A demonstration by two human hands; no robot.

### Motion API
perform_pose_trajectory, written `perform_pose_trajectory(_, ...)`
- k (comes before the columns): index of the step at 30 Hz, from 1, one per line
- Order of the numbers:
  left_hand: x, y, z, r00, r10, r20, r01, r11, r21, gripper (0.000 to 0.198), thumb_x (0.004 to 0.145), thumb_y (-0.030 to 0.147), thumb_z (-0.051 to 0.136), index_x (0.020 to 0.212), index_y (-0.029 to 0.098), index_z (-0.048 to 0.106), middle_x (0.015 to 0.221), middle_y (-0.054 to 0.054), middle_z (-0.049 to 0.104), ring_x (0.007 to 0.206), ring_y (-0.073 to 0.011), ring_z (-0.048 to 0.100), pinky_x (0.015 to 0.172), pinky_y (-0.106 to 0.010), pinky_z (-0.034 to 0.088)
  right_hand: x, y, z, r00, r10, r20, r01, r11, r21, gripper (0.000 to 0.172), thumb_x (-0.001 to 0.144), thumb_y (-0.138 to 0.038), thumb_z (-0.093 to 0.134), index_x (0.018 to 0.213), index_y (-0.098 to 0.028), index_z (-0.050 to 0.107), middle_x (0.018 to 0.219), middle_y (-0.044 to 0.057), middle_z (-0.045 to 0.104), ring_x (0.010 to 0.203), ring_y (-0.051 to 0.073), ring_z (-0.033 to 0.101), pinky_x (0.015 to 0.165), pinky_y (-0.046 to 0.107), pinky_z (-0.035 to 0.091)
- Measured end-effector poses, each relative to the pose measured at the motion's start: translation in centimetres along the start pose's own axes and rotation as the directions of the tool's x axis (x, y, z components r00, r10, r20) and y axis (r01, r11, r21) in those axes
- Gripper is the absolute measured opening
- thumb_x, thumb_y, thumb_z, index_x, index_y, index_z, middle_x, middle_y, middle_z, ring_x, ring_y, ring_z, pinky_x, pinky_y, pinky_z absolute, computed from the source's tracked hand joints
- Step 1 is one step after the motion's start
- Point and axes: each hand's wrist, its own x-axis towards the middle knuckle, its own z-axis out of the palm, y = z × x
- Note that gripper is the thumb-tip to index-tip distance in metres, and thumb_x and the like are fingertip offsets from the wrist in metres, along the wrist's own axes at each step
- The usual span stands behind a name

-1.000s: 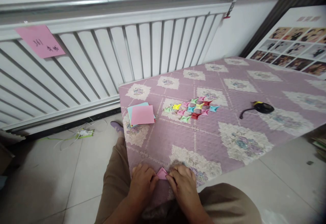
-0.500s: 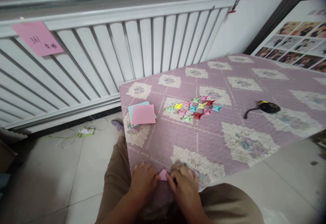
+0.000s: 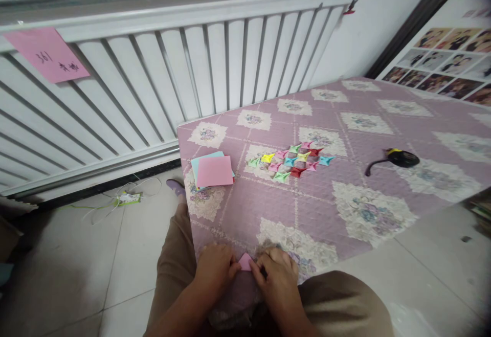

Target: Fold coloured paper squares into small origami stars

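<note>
Between my two hands, at the table's near edge, lies a small pink piece of folded paper [image 3: 245,262] with a pointed top. My left hand [image 3: 217,268] has its fingers curled, the thumb and fingertips on the paper's left corner. On the right corner presses the thumb of my right hand [image 3: 276,271], its other fingers bent under. Farther up the cloth are several small folded paper shapes [image 3: 290,162] in pink, green, yellow, blue and red, set out in rows. Left of them sits a stack of coloured paper sheets [image 3: 215,171], a pink one on top.
A purple floral tablecloth [image 3: 261,209] covers the table. To the right lies a black object with a curved thin arm [image 3: 402,158]. Behind stands a white radiator [image 3: 215,66] with a pink note [image 3: 48,55]. A power strip [image 3: 129,198] with cables is on the floor.
The view has tilted slightly, so the table and radiator sit a little higher and more to the left. Both hands stay at the pink folded paper with hardly any movement.
</note>
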Motion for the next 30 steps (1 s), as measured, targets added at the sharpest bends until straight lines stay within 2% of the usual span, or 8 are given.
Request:
perform_pose_trajectory(4,0.1,-0.6,0.4,0.999,0.036,-0.025,-0.036,0.999,0.007,0.012,0.084,0.033,0.059,0.085,0.021,0.06,0.086,-0.001,0.065,0.085,-0.0227,0.058,0.076,-0.035,0.04,-0.1,-0.1,-0.1,1.0,-0.002,-0.01,0.002,1.0,0.012,0.021,0.083,-0.033,0.063,0.065,-0.023,0.057,0.076,0.0,0.059,0.081,0.021,0.052,0.079,0.037,0.03)
perform_pose_trajectory(7,0.3,-1.3,1.2,0.972,0.206,-0.11,-0.196,0.976,0.094,0.012,0.088,0.032,0.056,0.089,0.021,0.059,0.093,-0.001,0.063,0.089,-0.0216,0.056,0.078,-0.035,0.039,-0.2,-0.4,-0.4,1.0,0.005,-0.007,-0.005,1.0,0.025,0.021,0.084,-0.032,0.061,0.065,-0.023,0.056,0.076,0.0,0.058,0.081,0.021,0.051,0.079,0.037,0.031)
perform_pose_trajectory(11,0.6,-2.3,2.3,0.817,0.557,-0.151,-0.524,0.826,0.21,0.014,0.095,0.03,0.048,0.101,0.026,0.059,0.106,0.001,0.061,0.099,-0.0179,0.051,0.085,-0.032,0.037,-0.2,-0.9,-0.7,1.0,0.011,-0.022,-0.011,0.999,0.039,0.024,0.085,-0.033,0.059,0.064,-0.023,0.055,0.076,0.001,0.058,0.081,0.022,0.051,0.079,0.038,0.032)
perform_pose_trajectory(15,0.7,-2.8,2.7,0.665,0.724,-0.181,-0.66,0.684,0.311,0.021,0.097,0.03,0.046,0.114,0.025,0.056,0.11,-0.001,0.06,0.104,-0.0168,0.048,0.09,-0.032,0.035,-0.1,-0.5,-0.4,0.999,-0.005,-0.04,0.007,1.0,0.03,0.023,0.086,-0.032,0.059,0.065,-0.023,0.055,0.076,0.001,0.059,0.081,0.022,0.052,0.078,0.038,0.034)
perform_pose_trajectory(19,0.8,-3.2,3.1,0.674,0.712,-0.196,-0.641,0.696,0.325,0.019,0.096,0.031,0.046,0.11,0.025,0.058,0.109,-0.001,0.061,0.098,-0.0171,0.049,0.085,-0.033,0.036,-0.6,1.1,0.1,0.986,-0.124,-0.11,0.131,0.99,0.058,0.016,0.09,-0.024,0.048,0.083,-0.024,0.062,0.084,0.002,0.064,0.082,0.02,0.056,0.077,0.036,0.038)
perform_pose_trajectory(22,0.8,-3.3,3.3,0.683,0.701,-0.205,-0.636,0.709,0.304,0.02,0.097,0.029,0.045,0.111,0.027,0.059,0.111,-0.001,0.061,0.1,-0.0174,0.05,0.083,-0.032,0.036,-1.8,1.6,0.3,0.946,-0.261,-0.194,0.265,0.964,-0.005,0.025,0.092,-0.018,0.04,0.104,-0.021,0.061,0.098,0.005,0.067,0.092,0.019,0.058,0.085,0.035,0.038)
perform_pose_trajectory(25,0.8,-3.2,3.2,0.705,0.684,-0.188,-0.63,0.725,0.279,0.023,0.097,0.029,0.044,0.116,0.028,0.058,0.114,-0.001,0.062,0.103,-0.0177,0.05,0.085,-0.032,0.036,-3.4,1.0,0.4,0.911,-0.387,-0.142,0.372,0.92,-0.12,0.034,0.089,-0.015,0.042,0.118,-0.023,0.057,0.112,0.002,0.067,0.105,0.019,0.056,0.096,0.036,0.03)
perform_pose_trajectory(30,0.3,-3.2,2.7,0.725,0.671,-0.152,-0.631,0.737,0.242,0.027,0.097,0.032,0.042,0.121,0.029,0.056,0.119,-0.001,0.061,0.105,-0.0182,0.05,0.089,-0.033,0.034,-5.2,0.2,1.0,0.918,-0.391,-0.074,0.363,0.899,-0.246,0.046,0.084,-0.022,0.05,0.129,-0.025,0.051,0.126,0.0,0.061,0.113,0.021,0.054,0.098,0.038,0.027)
